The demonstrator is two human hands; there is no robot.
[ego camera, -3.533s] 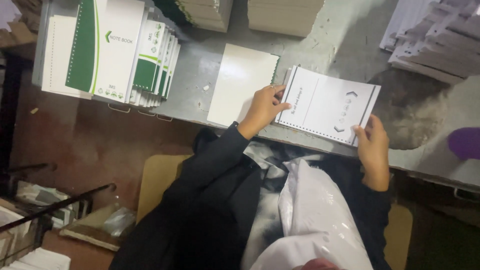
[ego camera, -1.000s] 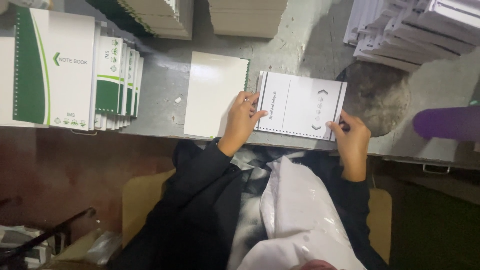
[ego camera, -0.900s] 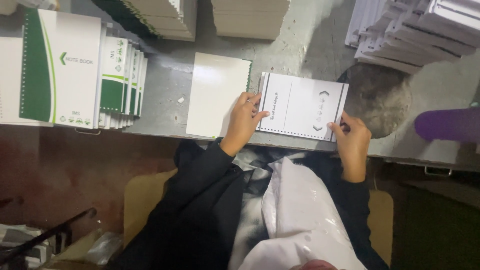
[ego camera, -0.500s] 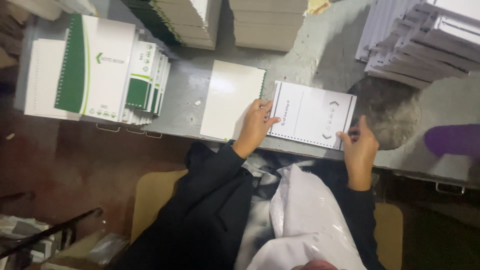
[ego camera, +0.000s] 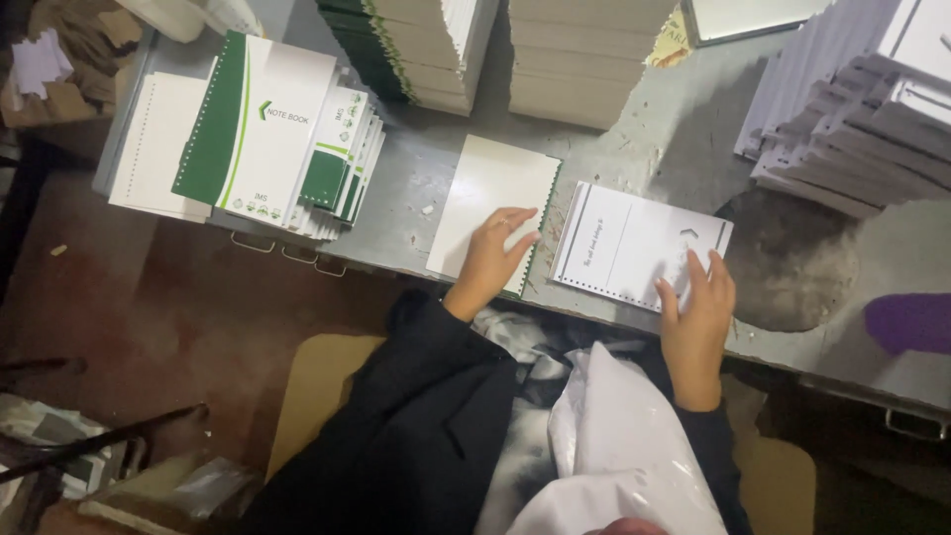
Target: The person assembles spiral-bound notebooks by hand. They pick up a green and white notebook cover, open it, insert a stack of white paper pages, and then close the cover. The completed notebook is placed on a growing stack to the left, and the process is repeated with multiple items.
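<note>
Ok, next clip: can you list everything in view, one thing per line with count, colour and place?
plain card: one, cream, table edge, under left hand
punched sheet: one, white, holes along the edges, right of the card
notebook covers: fanned stack, green and white, table left
paper stacks: two, cream with green edges, table rear
grey-white stacks: several, staggered, rear right
purple object: one, right edge, unclear
table: one, grey metal
plastic sheet: one, white, on lap
left hand: flat on the card
right hand: fingers on the punched sheet
</note>
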